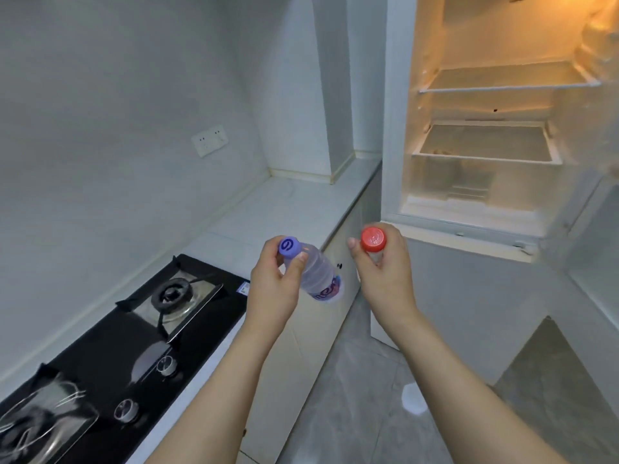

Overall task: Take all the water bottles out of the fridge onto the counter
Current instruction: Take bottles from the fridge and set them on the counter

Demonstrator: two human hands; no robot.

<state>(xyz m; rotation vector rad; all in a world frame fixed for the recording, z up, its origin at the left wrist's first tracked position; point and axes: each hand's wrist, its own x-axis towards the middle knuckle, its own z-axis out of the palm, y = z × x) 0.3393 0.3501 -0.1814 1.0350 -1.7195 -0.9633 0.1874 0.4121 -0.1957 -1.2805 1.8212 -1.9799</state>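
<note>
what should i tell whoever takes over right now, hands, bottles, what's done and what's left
Left hand: grip on the neck of the purple-capped bottle.
Right hand: grip round the red-capped bottle; its body is hidden behind the hand.
Both bottles are out of the fridge, held in the air near the counter edge, not yet set down.
Fridge door is open; no bottles seen on the visible shelves.
Left: stand both bottles on the counter and check the hidden door racks.
</note>
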